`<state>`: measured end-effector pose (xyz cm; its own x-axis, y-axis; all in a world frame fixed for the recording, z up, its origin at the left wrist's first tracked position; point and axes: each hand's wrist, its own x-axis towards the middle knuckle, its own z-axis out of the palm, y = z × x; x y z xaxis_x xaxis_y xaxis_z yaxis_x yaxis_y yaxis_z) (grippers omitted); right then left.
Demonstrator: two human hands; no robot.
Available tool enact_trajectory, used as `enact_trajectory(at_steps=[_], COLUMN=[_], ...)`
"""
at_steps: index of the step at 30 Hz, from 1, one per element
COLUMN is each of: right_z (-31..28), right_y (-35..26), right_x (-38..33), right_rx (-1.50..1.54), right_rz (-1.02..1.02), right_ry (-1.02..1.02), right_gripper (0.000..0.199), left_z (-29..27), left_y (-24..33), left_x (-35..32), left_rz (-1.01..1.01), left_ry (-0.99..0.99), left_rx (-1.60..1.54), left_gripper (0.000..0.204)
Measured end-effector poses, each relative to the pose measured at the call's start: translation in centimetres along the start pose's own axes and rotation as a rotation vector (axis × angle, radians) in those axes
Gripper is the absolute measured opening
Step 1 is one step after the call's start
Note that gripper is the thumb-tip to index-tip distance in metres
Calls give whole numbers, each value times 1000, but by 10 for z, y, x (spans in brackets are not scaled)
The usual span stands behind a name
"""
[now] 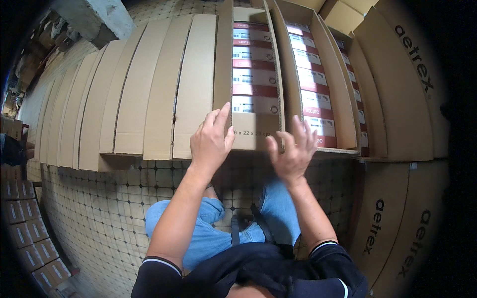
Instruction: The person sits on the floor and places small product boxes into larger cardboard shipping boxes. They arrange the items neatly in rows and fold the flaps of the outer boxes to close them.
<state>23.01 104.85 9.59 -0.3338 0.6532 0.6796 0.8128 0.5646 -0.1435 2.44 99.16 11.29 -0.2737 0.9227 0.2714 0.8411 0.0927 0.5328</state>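
In front of me a long brown carton (248,141) stands with its top flaps up and its near short flap folded inward. A row of red-and-white labelled shoe boxes (250,77) fills it. At its near left corner is my left hand (208,139), fingers stretched, the fingertips against or just above the left flap (223,64); whether they touch is hard to tell. My right hand (294,153), slightly blurred, is over the near right corner with its fingers spread and nothing in it. Beside it stands a second opened carton (335,89) with similar shoe boxes (313,97).
A row of closed cartons (159,84) runs to the left. More opened cartons (370,94) stand at right, with big cartons (397,213) nearer me. Small boxes (30,233) are stacked lower left. A pillar (102,20) rises behind the tiled floor (99,213).
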Motion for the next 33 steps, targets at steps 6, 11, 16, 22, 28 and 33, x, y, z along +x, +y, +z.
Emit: enact_trajectory(at_steps=[6,11,16,22,28,33], right_z=[94,120,63,-3,-28,23], right_y=[-47,-34,-40,-50,-49,-4], right_x=[12,17,40,-2,15,75], right_rx=[158,189,52,130,275,30], right_rz=[52,56,-130,-128,-92,38], right_ry=[-314,-653,-567,-414,-646,-244], right_gripper=[40,42,33,27,25,55], left_z=[0,-7,-22,-27,-18,-14], left_y=[-4,-5,-33,-42,-35,-33], left_x=[-3,-9,1,11,12,12], left_rz=[70,-75,-138,-261,-128,-79], left_ry=[-222,-251,-248,-355,-405,-394], left_rx=[99,-27,-301,-601,-447,-307], left_gripper=[44,31,22,26,30,33])
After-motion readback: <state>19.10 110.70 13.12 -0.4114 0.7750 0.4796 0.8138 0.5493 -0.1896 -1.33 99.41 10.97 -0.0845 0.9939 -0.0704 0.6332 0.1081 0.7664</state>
